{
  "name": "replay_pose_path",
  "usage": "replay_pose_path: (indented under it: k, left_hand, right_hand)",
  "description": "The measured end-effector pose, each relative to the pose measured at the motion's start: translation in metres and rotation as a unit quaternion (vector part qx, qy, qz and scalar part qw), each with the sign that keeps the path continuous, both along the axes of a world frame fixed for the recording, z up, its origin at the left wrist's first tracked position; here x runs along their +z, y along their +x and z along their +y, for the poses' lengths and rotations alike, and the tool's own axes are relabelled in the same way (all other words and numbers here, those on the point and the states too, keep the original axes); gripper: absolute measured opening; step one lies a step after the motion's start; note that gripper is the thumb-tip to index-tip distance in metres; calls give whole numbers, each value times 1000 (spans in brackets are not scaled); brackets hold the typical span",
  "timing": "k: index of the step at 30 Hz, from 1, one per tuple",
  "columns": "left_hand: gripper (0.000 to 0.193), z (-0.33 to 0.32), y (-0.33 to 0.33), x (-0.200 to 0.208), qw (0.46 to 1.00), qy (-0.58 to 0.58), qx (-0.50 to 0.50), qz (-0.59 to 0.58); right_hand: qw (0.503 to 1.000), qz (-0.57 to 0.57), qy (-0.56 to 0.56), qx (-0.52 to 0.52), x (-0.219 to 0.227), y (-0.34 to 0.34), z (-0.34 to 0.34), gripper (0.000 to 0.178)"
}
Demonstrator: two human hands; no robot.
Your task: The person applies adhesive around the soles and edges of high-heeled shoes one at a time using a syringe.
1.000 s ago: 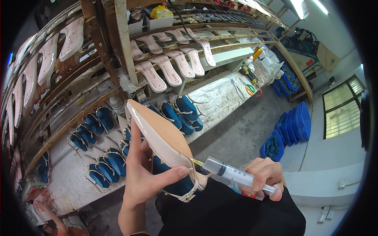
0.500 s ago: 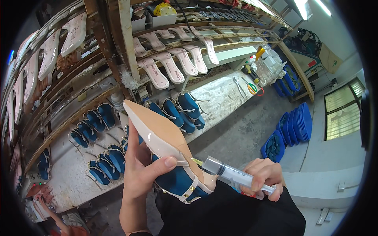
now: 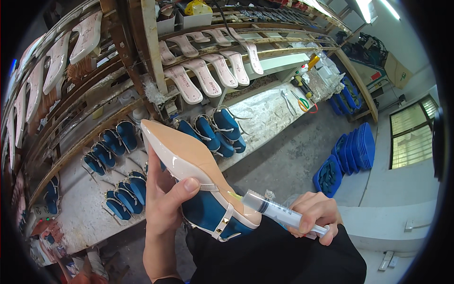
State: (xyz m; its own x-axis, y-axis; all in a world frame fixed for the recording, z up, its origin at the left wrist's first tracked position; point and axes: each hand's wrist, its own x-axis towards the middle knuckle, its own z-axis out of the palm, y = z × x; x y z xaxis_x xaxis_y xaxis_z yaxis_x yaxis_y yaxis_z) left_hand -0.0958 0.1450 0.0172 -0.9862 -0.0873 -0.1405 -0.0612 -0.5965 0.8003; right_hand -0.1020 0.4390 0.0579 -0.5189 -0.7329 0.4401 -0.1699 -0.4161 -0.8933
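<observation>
My left hand (image 3: 165,199) grips a pointed shoe (image 3: 189,161), its tan sole turned up and its cream toe aimed to the far left. A blue shoe last (image 3: 203,208) fills the shoe, and a studded cream strap (image 3: 224,222) crosses it. In my right hand (image 3: 316,215) is a clear plastic syringe (image 3: 272,207), its plunger end between my fingers. The syringe's yellowish tip lies at the sole's edge near the heel end; whether it touches cannot be made out.
Strappy shoes on blue lasts (image 3: 125,194) stand in groups on the worn bench (image 3: 90,222). Pale soles (image 3: 184,85) line the rack above it. Scissors (image 3: 301,102) and pliers lie farther along. Blue baskets (image 3: 357,146) stand on the floor at right. Another person's arm shows at lower left.
The shoe and my left hand have shifted slightly left, and the shoe has rolled a little to show more of the strap. The syringe still meets the same area near the heel end.
</observation>
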Motion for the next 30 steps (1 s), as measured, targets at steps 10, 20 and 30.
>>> replay_pose_path:
  k: [10, 20, 30]
  left_hand:
    - [102, 2, -2, 4, 1000, 17, 25, -2]
    - [99, 3, -3, 3, 999, 22, 30, -4]
    - [99, 1, -2, 3, 1000, 10, 26, 0]
  right_hand:
    - [1000, -8, -6, -3, -4, 1, 2, 53]
    - [1000, -13, -3, -7, -7, 1, 6, 54]
    - [996, -91, 7, 14, 0, -5, 21, 58]
